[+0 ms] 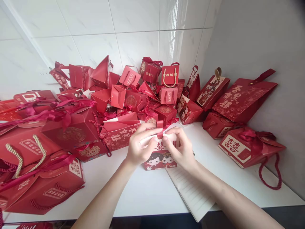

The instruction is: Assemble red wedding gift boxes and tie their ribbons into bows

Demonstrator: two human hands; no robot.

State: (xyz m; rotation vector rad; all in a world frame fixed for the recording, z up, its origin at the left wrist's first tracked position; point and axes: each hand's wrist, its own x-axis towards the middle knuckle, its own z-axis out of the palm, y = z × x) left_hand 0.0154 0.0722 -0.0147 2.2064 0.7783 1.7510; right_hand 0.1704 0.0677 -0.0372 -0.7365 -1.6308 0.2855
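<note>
Matt card box (160, 159); satin ribbon (159, 128); glossy wall tiles (133, 28)

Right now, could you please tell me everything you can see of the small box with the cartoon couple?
The cartoon-couple gift box is small, red-and-white card, standing upright on the white tabletop, beside a lined sheet. A red ribbon rises from its top. The left hand and right hand clasp its upper part.
</note>
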